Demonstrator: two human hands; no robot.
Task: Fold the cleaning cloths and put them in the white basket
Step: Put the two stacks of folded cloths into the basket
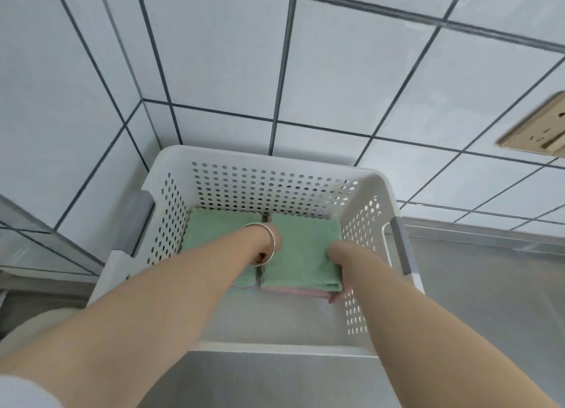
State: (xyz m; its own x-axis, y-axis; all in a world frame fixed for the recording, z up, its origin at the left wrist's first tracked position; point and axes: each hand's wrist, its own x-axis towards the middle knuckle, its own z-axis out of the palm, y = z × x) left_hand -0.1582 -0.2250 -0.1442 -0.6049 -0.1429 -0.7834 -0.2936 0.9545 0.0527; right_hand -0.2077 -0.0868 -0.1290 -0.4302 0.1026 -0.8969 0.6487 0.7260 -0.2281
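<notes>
From the head view, both arms reach down into the white basket (171, 175), which stands on a steel table (477, 300) pushed into a tiled corner. Two stacks of folded cloths lie side by side on the basket floor against its far wall. The left stack (214, 227) has a green cloth on top; the right stack (302, 248) shows a green cloth over a pink one (293, 292) at its near edge.

The left hand (264, 251), with a silver bangle (270, 239) on the wrist, dips into the narrow gap between the stacks; its fingers are hidden, so I cannot tell whether it is gripping anything. The right hand (337, 273) is curled round the near right corner of the right stack, pinching the green cloth's edge, with fingertips (336, 297) showing below the pink layer.

The step appears to be setting the right stack down and squaring it. To do this well, lower the pile flat, keep the folded edges lined up with the neighbouring stack, then slide the fingers out sideways so the layers do not drag or unfold.

The basket's tall perforated walls leave little room for the right wrist. The grey handles (400, 242) sit clear of the work. A wall socket (538, 132) at the right is well apart.
</notes>
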